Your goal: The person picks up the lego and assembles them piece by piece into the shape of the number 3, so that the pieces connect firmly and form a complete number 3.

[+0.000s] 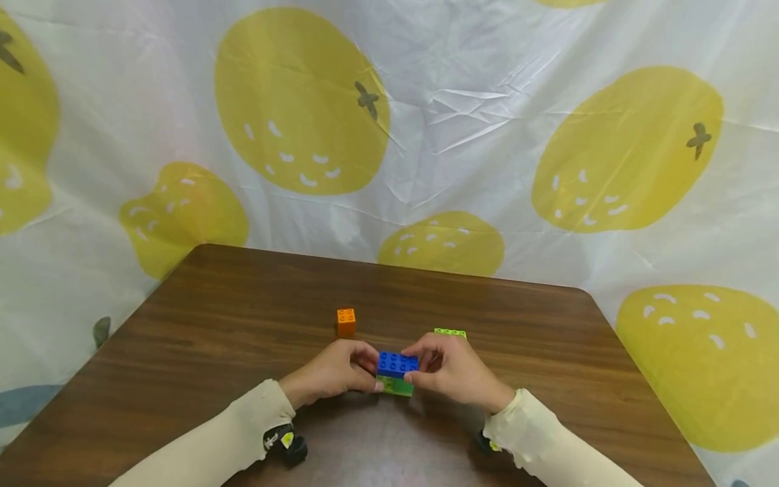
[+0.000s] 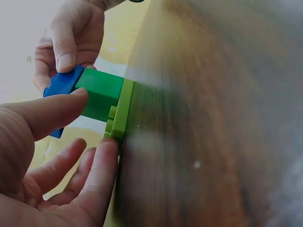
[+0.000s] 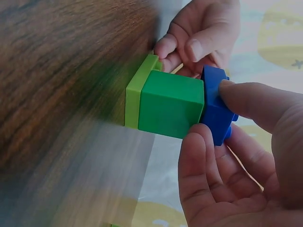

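Observation:
Near the middle of the table, a blue toy building brick point(image 1: 397, 365) with studs on top sits at the top of a green brick point(image 3: 170, 101), slightly tilted against it in the right wrist view. Below the green brick is a flat lime-green brick point(image 3: 134, 104), low over the tabletop. My right hand point(image 1: 456, 368) pinches the blue brick between thumb and fingers. From the other side, my left hand point(image 1: 331, 370) holds the lime-green brick at its left end. The left thumb overlaps the green brick in the left wrist view.
An orange brick point(image 1: 346, 325) stands on the brown wooden table point(image 1: 243, 291), beyond my left hand. Behind my right hand another lime-green brick point(image 1: 450, 333) is partly hidden. A fruit-print cloth point(image 1: 450, 149) hangs along the table's far edge.

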Demonstrator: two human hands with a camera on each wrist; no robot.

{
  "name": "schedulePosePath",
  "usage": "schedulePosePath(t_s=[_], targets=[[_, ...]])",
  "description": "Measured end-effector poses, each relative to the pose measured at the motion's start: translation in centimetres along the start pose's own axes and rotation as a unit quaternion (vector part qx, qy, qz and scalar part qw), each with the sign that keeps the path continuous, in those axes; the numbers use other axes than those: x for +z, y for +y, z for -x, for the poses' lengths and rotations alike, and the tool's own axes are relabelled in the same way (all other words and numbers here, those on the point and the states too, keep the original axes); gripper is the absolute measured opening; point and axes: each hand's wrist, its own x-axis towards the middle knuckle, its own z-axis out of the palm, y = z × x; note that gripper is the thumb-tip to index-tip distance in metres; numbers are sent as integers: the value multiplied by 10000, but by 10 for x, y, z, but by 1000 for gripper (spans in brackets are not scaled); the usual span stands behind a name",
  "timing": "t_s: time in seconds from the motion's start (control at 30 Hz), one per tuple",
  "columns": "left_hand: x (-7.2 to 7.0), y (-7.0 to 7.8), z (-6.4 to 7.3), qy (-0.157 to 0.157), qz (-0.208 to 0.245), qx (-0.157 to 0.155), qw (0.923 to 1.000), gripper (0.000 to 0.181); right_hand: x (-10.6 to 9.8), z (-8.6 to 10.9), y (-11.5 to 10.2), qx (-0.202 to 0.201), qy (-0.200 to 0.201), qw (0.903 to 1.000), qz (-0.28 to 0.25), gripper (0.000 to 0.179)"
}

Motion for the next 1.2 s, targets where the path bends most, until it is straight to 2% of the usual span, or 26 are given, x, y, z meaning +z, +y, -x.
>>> schedulePosePath(t_s=[0.33,0.77,1.0,1.2], targets=[[0,3,2,169,331,348,9987,41,-3,-2,2,12,-259,9997,26,30],[2,5,1,262,572,363,9974,40,-5,-2,7,124,-315,9994,-103,31],[1,8,-1,268,533,344,9976,40,-9,-3,9,133,-316,9994,-105,32],[1,9,2,238,448,261,9984,40,-7,-2,12,379,-455,9977,-317,34]])
